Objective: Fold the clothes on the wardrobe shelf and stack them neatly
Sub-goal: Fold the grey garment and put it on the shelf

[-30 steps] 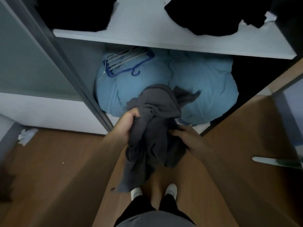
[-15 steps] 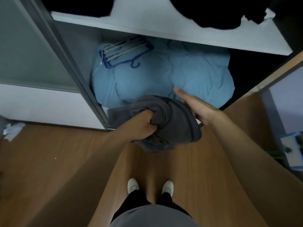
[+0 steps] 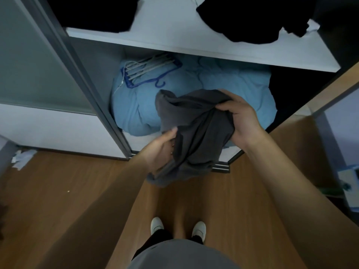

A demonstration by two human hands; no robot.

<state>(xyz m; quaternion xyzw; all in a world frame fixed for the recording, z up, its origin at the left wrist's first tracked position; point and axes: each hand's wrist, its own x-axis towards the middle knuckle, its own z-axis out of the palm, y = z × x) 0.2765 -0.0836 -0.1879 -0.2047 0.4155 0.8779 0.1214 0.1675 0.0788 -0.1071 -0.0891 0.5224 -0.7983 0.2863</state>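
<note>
Head view, both hands out front, right hand [image 3: 243,121] fingers clenched on grey garment [image 3: 194,131], left hand [image 3: 161,150] gripping its lower edge

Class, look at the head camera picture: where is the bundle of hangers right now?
The hangers lie in the lower wardrobe compartment, toward its left, on the light blue bedding, just under the white shelf.
</note>
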